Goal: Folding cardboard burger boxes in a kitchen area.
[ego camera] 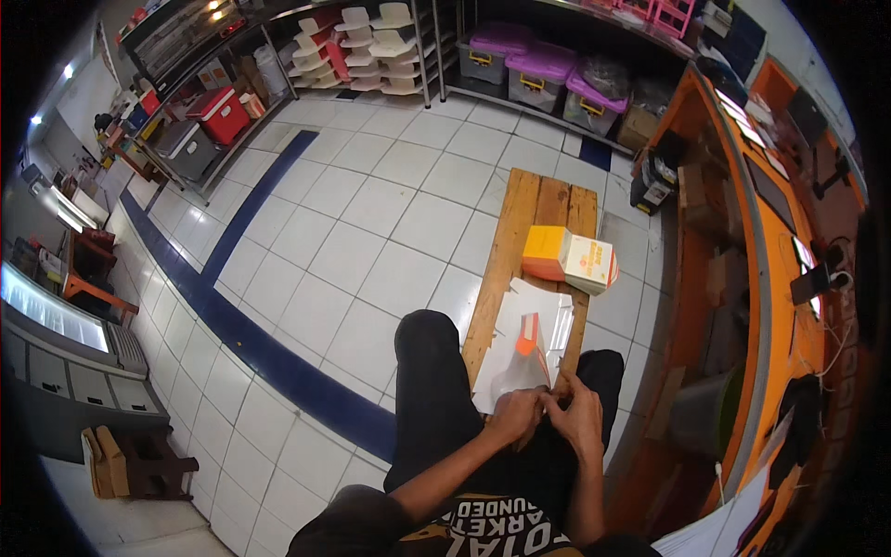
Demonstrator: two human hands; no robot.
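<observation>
On a wooden bench (515, 216) before me lies a white paperboard sheet (511, 313) with cut slots and tabs. Above it is a partly folded paperboard piece (529, 341), with an orange and white printed end pointing away from me. My left hand (516, 415) pinches its near end. Fingertips of my right hand (578, 418) meet the left ones at the same spot, gripping the piece's near corner. The fingers hide the exact fold between them. Farther along the bench rest folded cartons, one yellow-orange (545, 250) and one white with printing (590, 263).
An orange counter (773, 202) with open shelves runs along my right. Lidded plastic bins (539, 76) sit on a rack's lower shelf ahead. Cool boxes (219, 115) stand at the far left. A brown stool (156, 463) is on the left.
</observation>
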